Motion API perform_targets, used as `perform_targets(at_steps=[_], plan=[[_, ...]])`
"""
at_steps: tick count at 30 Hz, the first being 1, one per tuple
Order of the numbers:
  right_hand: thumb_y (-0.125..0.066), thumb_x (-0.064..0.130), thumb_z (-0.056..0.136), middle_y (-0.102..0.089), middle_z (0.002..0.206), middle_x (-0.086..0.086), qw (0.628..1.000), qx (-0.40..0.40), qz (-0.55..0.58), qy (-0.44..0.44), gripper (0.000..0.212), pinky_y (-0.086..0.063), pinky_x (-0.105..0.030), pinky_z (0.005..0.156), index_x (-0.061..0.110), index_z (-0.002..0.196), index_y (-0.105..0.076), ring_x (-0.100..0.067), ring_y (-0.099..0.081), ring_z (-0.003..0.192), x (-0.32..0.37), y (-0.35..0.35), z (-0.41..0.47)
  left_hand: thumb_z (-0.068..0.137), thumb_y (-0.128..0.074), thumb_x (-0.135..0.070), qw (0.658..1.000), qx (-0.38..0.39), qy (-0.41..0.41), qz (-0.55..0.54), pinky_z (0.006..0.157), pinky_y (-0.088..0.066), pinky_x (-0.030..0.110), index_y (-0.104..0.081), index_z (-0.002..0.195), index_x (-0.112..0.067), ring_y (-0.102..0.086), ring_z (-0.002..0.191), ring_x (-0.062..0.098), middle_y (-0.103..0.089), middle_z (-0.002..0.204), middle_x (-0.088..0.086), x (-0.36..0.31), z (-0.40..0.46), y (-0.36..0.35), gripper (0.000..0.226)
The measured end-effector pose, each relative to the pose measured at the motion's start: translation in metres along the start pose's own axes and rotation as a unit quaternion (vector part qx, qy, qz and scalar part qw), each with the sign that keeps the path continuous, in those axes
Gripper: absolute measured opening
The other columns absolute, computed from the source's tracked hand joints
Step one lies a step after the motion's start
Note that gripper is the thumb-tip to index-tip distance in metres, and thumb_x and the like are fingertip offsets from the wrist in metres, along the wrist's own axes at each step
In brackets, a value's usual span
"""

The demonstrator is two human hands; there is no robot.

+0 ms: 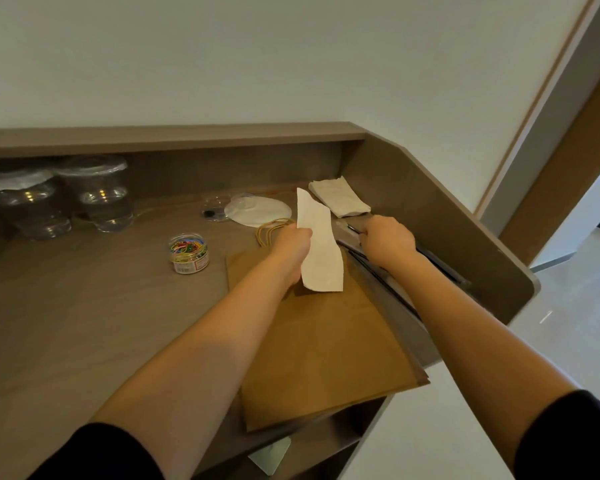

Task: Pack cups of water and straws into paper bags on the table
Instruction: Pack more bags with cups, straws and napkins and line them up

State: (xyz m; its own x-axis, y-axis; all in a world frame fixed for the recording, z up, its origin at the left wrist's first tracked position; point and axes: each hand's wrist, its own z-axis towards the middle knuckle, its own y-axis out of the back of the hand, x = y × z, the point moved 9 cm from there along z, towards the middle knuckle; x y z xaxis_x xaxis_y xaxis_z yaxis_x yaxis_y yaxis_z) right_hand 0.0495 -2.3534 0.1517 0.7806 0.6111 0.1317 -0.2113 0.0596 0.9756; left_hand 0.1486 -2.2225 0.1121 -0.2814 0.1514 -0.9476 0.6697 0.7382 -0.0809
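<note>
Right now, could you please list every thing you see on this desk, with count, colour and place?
clear plastic cups of water: two, lidded, back left.
small clear tub of coloured paper clips: one, centre left.
flat brown paper bags: a stack, centre right, hanging over the front edge.
white paper napkin: one, in the left hand.
folded white napkins: small pile, back right.
flat white round lid: one, back centre.
wrapped dark straws: several, along the right wall.
left hand: grips the napkin.
right hand: grips straws.

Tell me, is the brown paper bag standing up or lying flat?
Lying flat. The brown paper bag lies folded on the table, its handles resting flat on it.
</note>
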Motion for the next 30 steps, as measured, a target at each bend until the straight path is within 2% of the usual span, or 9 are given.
perform_targets(at_steps=[3, 5, 10, 13, 17, 20, 23, 27, 30], plan=[[-0.052, 0.019, 0.093, -0.06, 0.077, -0.002, 0.988, -0.051, 0.147, 0.013, 0.013, -0.046, -0.024, 0.061, 0.013, 0.089, -0.063, -0.014, -0.056, 0.067, 0.016, 0.026, -0.009, 0.101, -0.04, -0.015, 0.999, 0.026, -0.004, -0.031, 0.077, -0.045, 0.037, -0.042, 0.137, -0.013, -0.052, 0.092, 0.022, -0.055, 0.124, 0.009, 0.0, -0.012, 0.002, 0.036], [-0.058, 0.021, 0.091, -0.059, 0.074, 0.0, 0.951, -0.065, 0.302, 0.001, 0.012, -0.042, -0.019, 0.058, 0.015, 0.082, -0.063, -0.01, -0.056, 0.067, 0.025, 0.044, -0.02, 0.101, -0.04, -0.016, 0.997, 0.05, -0.006, -0.058, 0.077, -0.046, 0.037, -0.044, 0.135, -0.014, -0.054, 0.09, 0.021, -0.057, 0.118, 0.008, 0.0, -0.023, 0.001, 0.034], [-0.059, 0.026, 0.091, -0.064, 0.082, -0.002, 0.864, 0.004, 0.504, 0.003, 0.015, -0.048, -0.021, 0.065, 0.014, 0.084, -0.066, -0.013, -0.061, 0.075, 0.064, 0.047, -0.061, 0.097, -0.048, -0.02, 0.991, 0.091, -0.054, -0.076, 0.065, -0.051, 0.033, -0.055, 0.099, -0.023, -0.063, 0.085, 0.02, -0.065, 0.093, 0.002, -0.002, -0.062, 0.014, 0.008], [-0.06, 0.027, 0.09, -0.063, 0.08, 0.0, 0.847, 0.018, 0.53, -0.007, 0.013, -0.046, -0.021, 0.063, 0.017, 0.084, -0.065, -0.012, -0.06, 0.074, 0.079, 0.039, -0.086, 0.094, -0.054, -0.021, 0.988, 0.095, -0.117, -0.039, 0.061, -0.055, 0.028, -0.056, 0.094, -0.032, -0.068, 0.078, 0.014, -0.069, 0.088, -0.002, -0.003, -0.091, 0.03, 0.011], [-0.066, 0.027, 0.086, -0.063, 0.078, 0.001, 0.843, 0.046, 0.535, 0.019, 0.011, -0.046, -0.023, 0.063, 0.018, 0.082, -0.064, -0.012, -0.059, 0.073, 0.102, 0.024, -0.121, 0.095, -0.052, -0.011, 0.984, 0.064, -0.167, 0.019, 0.06, -0.054, 0.019, -0.057, 0.099, -0.032, -0.067, 0.077, 0.005, -0.067, 0.091, -0.005, 0.011, -0.128, 0.064, 0.022], [-0.07, 0.031, 0.082, -0.06, 0.089, 0.003, 0.855, 0.069, 0.511, 0.06, 0.023, -0.044, -0.022, 0.064, 0.016, 0.098, -0.063, -0.009, -0.055, 0.078, 0.12, 0.014, -0.155, 0.095, -0.053, -0.013, 0.986, 0.045, -0.158, 0.026, 0.058, -0.054, 0.018, -0.059, 0.094, -0.032, -0.068, 0.071, 0.002, -0.069, 0.084, -0.011, 0.04, -0.161, 0.097, 0.021], [-0.071, 0.029, 0.081, -0.058, 0.103, 0.009, 0.822, 0.147, 0.543, 0.094, 0.038, -0.042, -0.02, 0.064, 0.023, 0.114, -0.055, -0.005, -0.056, 0.089, 0.15, 0.002, -0.195, 0.094, -0.055, -0.019, 0.99, 0.015, -0.142, 0.018, 0.068, -0.056, 0.027, -0.061, 0.095, -0.026, -0.068, 0.078, 0.011, -0.071, 0.086, -0.006, 0.073, -0.196, 0.136, 0.009], [-0.071, 0.012, 0.08, -0.068, 0.093, 0.002, 0.782, 0.267, 0.54, 0.16, 0.017, -0.052, -0.03, 0.07, 0.019, 0.094, -0.064, -0.014, -0.065, 0.084, 0.211, -0.009, -0.259, 0.093, -0.057, -0.021, 0.993, -0.028, -0.117, -0.014, 0.066, -0.057, 0.026, -0.063, 0.096, -0.024, -0.07, 0.077, 0.01, -0.073, 0.081, -0.008, 0.105, -0.242, 0.193, 0.007], [-0.072, 0.013, 0.079, -0.068, 0.095, -0.001, 0.786, 0.317, 0.493, 0.196, 0.021, -0.056, -0.031, 0.068, 0.021, 0.095, -0.062, -0.016, -0.066, 0.084, 0.25, -0.014, -0.299, 0.09, -0.061, -0.02, 0.992, -0.068, -0.102, -0.018, 0.067, -0.057, 0.027, -0.065, 0.099, -0.021, -0.07, 0.081, 0.013, -0.073, 0.088, -0.004, 0.122, -0.272, 0.24, 0.01]])
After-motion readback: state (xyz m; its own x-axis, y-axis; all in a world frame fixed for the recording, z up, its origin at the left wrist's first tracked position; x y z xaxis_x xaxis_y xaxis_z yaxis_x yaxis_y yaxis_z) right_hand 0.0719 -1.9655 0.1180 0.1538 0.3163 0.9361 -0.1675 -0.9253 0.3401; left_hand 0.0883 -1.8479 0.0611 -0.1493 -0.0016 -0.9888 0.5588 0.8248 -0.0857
